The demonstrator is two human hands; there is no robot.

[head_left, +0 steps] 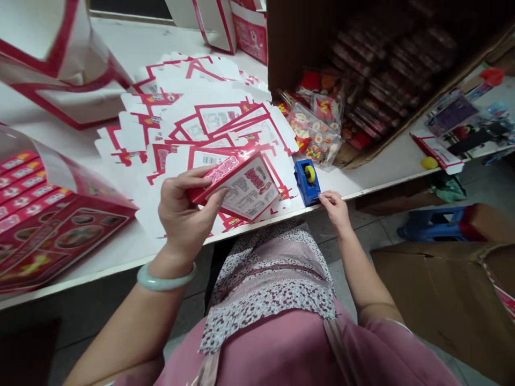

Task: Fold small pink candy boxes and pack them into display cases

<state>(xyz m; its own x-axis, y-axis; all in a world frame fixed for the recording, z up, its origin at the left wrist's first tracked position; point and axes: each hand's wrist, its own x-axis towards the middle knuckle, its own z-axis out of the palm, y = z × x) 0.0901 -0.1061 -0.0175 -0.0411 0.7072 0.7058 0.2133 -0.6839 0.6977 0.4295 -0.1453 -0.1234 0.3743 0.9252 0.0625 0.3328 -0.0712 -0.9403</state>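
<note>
My left hand is closed around a small pink-and-white carton, thumb on its printed white face and fingers behind. The carton is tilted above the table's front edge. At the near end of a blue tape dispenser, my right hand pinches thumb and finger together. Whatever lies between those fingertips is too small to make out. A yellow-cored roll sits in the dispenser. Behind the carton, flat pink-and-white carton blanks lie in an overlapping heap.
A pink display box with several small cartons stands at the left. Larger open pink-and-white boxes are behind it. A big cardboard box holds clear packets, some spilling out. Below right are a blue stool and another cardboard box.
</note>
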